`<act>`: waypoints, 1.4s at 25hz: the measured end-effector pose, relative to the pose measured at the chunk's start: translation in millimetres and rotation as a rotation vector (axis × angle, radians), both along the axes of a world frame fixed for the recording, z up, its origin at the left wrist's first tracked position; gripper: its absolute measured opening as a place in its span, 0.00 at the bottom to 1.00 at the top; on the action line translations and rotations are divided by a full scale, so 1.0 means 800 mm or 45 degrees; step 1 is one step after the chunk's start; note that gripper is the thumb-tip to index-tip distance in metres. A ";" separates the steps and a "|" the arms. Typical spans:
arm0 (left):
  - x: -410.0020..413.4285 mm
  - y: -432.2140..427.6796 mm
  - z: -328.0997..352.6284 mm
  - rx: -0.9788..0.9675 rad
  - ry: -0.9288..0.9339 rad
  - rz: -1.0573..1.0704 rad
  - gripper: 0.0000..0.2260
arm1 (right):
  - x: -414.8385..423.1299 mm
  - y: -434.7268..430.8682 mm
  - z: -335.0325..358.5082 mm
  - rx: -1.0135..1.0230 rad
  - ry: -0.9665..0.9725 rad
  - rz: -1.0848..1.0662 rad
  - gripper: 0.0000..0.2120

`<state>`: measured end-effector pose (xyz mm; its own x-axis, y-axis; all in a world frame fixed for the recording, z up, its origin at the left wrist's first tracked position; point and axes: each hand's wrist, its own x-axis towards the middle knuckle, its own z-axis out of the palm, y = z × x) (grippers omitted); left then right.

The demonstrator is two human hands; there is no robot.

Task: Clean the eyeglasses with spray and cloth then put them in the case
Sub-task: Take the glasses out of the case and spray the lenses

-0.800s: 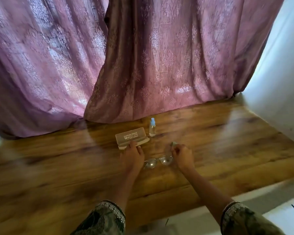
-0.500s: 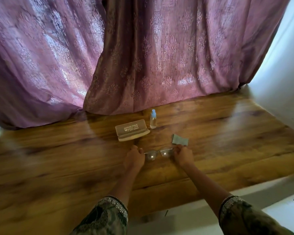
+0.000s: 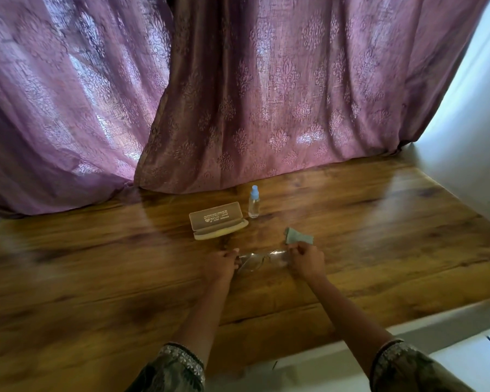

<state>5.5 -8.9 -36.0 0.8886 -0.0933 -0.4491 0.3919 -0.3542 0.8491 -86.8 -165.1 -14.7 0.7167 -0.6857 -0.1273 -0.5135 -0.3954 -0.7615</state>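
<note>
We reached both bare forearms out from our patterned sleeves across the wooden table (image 3: pixel 96 278), the two arms angling slightly inward so that our hands met the eyeglasses (image 3: pixel 262 261) from either end. Our left hand (image 3: pixel 220 264) lay knuckles up at the left end of the frame, its fingers curled down and closed on that end; our right hand (image 3: pixel 306 260) sat at the right end in the same manner, fingers pinched on the frame near the hinge. The hands were apart from each other, with the lenses spanning the gap between them, and the eyeglasses were blurred, so we could not tell whether they rested on the wood or hung just above it. The small grey-green cloth (image 3: pixel 298 236) lay crumpled on the table just beyond our right hand, near its fingertips; whether it touched them we could not tell. Farther from us, the beige case (image 3: pixel 217 220) rested on the table with its lid closed and its printed lettering facing up, beyond and a little to the right of our left hand. Just beside the case's right end stood the spray bottle (image 3: pixel 254 202), upright, clear-bodied with a pale blue cap. Behind them the mauve patterned curtain (image 3: pixel 266 94) hung down to the back edge of the table.
</note>
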 end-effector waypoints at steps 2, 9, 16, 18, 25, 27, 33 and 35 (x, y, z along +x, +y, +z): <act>-0.004 0.002 0.007 -0.069 -0.029 0.026 0.08 | 0.000 -0.002 0.007 0.002 -0.107 -0.068 0.11; -0.017 0.013 0.038 -0.084 -0.381 -0.179 0.06 | -0.011 -0.006 0.031 0.015 -0.314 -0.173 0.05; -0.031 0.012 0.064 0.223 -0.881 -0.190 0.04 | -0.018 0.000 0.035 0.031 -0.364 -0.144 0.03; -0.028 0.011 0.066 0.266 -0.970 -0.139 0.05 | -0.018 0.002 0.039 0.032 -0.373 -0.136 0.02; -0.022 0.013 0.082 0.267 -0.933 0.074 0.08 | -0.025 0.000 0.048 0.061 -0.285 -0.015 0.08; -0.023 0.015 0.079 0.234 -0.886 0.081 0.09 | -0.024 -0.002 0.051 -0.006 -0.213 0.051 0.04; -0.026 0.017 0.081 0.145 -0.712 0.106 0.08 | -0.018 -0.002 0.065 -0.129 -0.058 0.252 0.05; -0.023 0.018 0.082 0.129 -0.671 0.122 0.07 | -0.017 0.001 0.068 -0.135 -0.102 0.199 0.05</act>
<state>-12.9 5.4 29.3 0.9982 0.0196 0.0569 -0.0430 -0.4280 0.9027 -100.2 -164.2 39.6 0.8203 -0.5720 0.0014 -0.3792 -0.5457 -0.7473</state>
